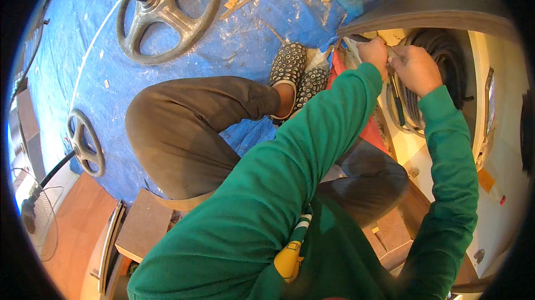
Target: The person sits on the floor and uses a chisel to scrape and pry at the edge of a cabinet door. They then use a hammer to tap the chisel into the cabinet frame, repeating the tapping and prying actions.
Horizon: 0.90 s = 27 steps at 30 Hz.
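Both my hands meet at the upper right, under a curved dark brown panel [434, 11]. My left hand [372, 55] is closed, and a short dark piece sticks out past its far side. Right beside it, my right hand [416, 70] is closed in a pinch, fingertips nearly touching the left. Something thin and pale shows between them; its kind cannot be made out. Just below the hands, a slim dark-handled tool [398, 105] leans in an open pale compartment. Coiled dark hose or cable [446, 57] fills the space behind the right hand.
A blue tarp [245, 38] with scraps covers the floor. Two spoked metal wheels, a large one [209, 7] and a smaller one [98, 158], stand at the left. My bent legs and spotted shoes [287, 66] are close by. A wooden block [142, 227] lies at lower left.
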{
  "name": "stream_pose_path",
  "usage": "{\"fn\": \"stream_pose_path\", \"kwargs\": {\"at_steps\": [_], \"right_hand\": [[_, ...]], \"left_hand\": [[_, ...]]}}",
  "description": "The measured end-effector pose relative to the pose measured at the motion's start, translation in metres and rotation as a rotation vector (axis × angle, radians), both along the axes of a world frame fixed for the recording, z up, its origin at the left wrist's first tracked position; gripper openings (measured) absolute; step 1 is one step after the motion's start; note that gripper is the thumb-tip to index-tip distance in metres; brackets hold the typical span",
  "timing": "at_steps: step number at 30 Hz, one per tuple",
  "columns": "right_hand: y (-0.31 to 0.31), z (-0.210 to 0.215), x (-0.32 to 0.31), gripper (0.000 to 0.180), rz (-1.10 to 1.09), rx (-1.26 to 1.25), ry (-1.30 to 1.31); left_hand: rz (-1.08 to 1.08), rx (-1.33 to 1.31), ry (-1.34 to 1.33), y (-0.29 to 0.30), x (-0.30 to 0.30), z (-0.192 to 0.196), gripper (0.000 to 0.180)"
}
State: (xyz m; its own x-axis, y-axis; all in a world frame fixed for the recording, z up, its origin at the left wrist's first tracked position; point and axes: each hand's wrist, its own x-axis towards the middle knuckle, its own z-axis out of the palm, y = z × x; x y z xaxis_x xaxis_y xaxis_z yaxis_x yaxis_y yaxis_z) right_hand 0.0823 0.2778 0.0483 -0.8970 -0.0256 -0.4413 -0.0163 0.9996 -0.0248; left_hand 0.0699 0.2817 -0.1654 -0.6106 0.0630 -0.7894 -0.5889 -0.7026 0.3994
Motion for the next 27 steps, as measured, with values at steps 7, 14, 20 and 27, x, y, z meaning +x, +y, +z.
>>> {"fn": "stream_pose_path", "kwargs": {"at_steps": [7,14,20,27], "right_hand": [[0.007,0.032,0.012,0.037,-0.095,-0.072,0.024],[0.017,0.019,0.012,0.038,-0.078,-0.094,0.046],[0.005,0.007,0.007,0.035,-0.016,-0.08,0.079],[0.016,0.004,0.001,0.035,-0.038,-0.076,0.014]], "left_hand": [[0.174,0.086,-0.112,-0.013,0.006,0.072,0.035],[0.036,0.123,-0.174,-0.034,0.008,0.09,0.046],[0.147,0.186,-0.095,-0.029,0.003,0.052,0.034],[0.116,0.084,-0.189,-0.022,0.001,0.065,0.032]]}}
